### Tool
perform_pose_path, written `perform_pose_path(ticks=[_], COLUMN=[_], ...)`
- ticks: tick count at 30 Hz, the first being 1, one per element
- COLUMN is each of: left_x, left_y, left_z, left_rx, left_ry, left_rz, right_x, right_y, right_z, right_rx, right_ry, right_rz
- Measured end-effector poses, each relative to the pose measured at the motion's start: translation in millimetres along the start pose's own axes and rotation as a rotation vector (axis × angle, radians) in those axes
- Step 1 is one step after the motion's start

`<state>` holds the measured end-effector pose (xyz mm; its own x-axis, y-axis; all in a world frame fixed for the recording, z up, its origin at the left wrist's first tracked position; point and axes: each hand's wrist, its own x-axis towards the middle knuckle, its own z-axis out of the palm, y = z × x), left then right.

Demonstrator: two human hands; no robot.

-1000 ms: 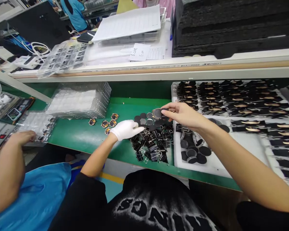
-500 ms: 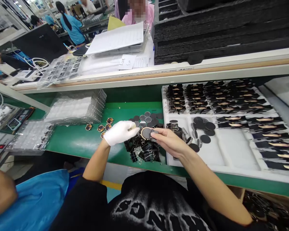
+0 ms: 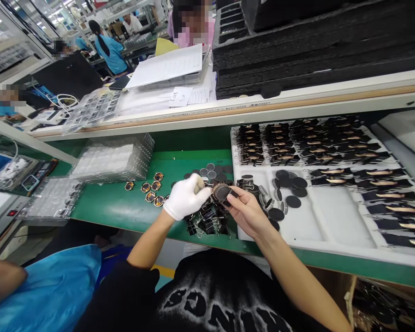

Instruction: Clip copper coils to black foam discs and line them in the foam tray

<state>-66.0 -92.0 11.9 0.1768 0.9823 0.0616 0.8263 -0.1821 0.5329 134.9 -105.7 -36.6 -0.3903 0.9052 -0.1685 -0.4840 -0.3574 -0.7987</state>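
Between my hands is a round, gold-rimmed watch case (image 3: 221, 192) with a dark disc on its face. My left hand (image 3: 186, 197), in a white glove, is closed with its fingertips at the left edge of the case. My bare right hand (image 3: 248, 210) grips the case from the right, its thumb on a black piece by the rim; I cannot make out whether that is a binder clip. Below the hands lies a pile of black binder clips (image 3: 209, 223). Several gold-rimmed watch cases (image 3: 150, 197) lie left of my glove, and loose round discs (image 3: 210, 174) lie behind it.
At right, a white tray (image 3: 332, 207) holds dark discs (image 3: 293, 201) and rows of clipped pieces (image 3: 346, 138). Clear plastic trays (image 3: 107, 159) are stacked at left. A shelf edge (image 3: 242, 110) runs above the bench. A person in a blue sleeve (image 3: 58, 276) sits close at left.
Both hands have shifted slightly right with the watch case. The case has turned and its disc looks darker and more tilted. The view has also moved a little.
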Motion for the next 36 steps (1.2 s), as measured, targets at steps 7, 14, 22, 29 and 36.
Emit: perform_pose_path(ticks=[7,14,22,29,36], left_x=[-4.6,-0.5,7.7,15.9,13.2], left_y=[7.5,5.7,23.6,39.2,48.0], left_z=[1.3,-6.1,-23.2,-22.4,-15.6], left_rx=[-0.028,-0.010,-0.030,-0.012,-0.018], left_ry=[-0.138,-0.212,-0.409,-0.445,-0.491], left_rz=[0.149,0.201,0.308,0.332,0.282], right_x=[-14.5,-19.2,-18.5,-25.7,-33.5], right_y=[-7.3,-23.8,-58.0,-64.0,-63.1], right_z=[-12.8,-29.0,-54.4,-61.5,-61.9], right_rx=[-0.091,-0.117,-0.445,-0.576,-0.562], right_ry=[-0.056,0.003,-0.039,-0.042,0.011], right_rz=[-0.031,-0.064,-0.046,-0.094,-0.072])
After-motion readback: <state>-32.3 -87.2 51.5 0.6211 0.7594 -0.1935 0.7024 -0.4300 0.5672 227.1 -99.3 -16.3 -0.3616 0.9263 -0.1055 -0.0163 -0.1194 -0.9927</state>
